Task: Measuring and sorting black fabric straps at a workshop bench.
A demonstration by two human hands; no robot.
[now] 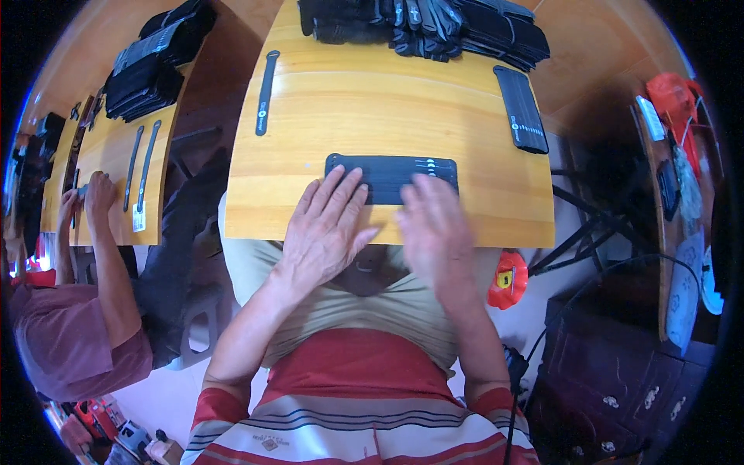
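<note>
A dark, flat bundle of straps (pixel 384 169), seemingly laid side by side, lies crosswise near the front edge of the wooden table, with small white marks at its right end. My left hand (pixel 322 232) rests palm down on its left part, fingers stretched out and slightly apart. Over its lower right part is my right hand (pixel 435 229), blurred by motion, so whether it touches the bundle or holds anything cannot be told. A single dark strap (pixel 267 93) with a rounded end lies at the table's left. Another dark strap bundle (pixel 521 110) lies lengthwise at the right edge.
Piles of dark straps (pixel 504 35) line the table's far edge (pixel 364 66). At left, a co-worker's hands (pixel 94 192) are over another table with two loose straps (pixel 147 167) and stacked bundles (pixel 146 85). A red-orange item (pixel 508 279) sits below my table's right corner; a cluttered shelf (pixel 655 232) stands right.
</note>
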